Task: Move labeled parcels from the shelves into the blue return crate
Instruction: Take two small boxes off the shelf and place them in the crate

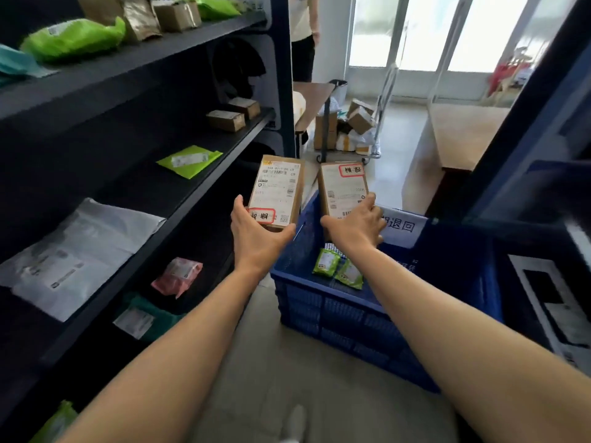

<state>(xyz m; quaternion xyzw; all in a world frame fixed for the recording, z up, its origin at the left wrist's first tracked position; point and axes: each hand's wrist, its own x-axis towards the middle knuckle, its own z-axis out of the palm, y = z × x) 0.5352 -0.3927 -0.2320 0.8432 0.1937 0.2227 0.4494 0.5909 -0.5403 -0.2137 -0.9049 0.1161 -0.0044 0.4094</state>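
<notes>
- Holding: left hand (256, 231) grips brown labeled box (277, 190); right hand (358, 223) grips 2nd box (342, 188), both above blue crate (335, 311).
- Done: 2 green pkts (339, 270) in crate.
- Left: several parcels on shelves (179, 199).

Ahead of you stands a person (303, 33) by a cart (348, 129) piled with what look like boxes — beyond, glass doors (438, 36).

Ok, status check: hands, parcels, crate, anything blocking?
Left hand grips one brown box, right hand another. Both held above the blue crate, not dropped. Two green packets already inside. Path clear.
</notes>
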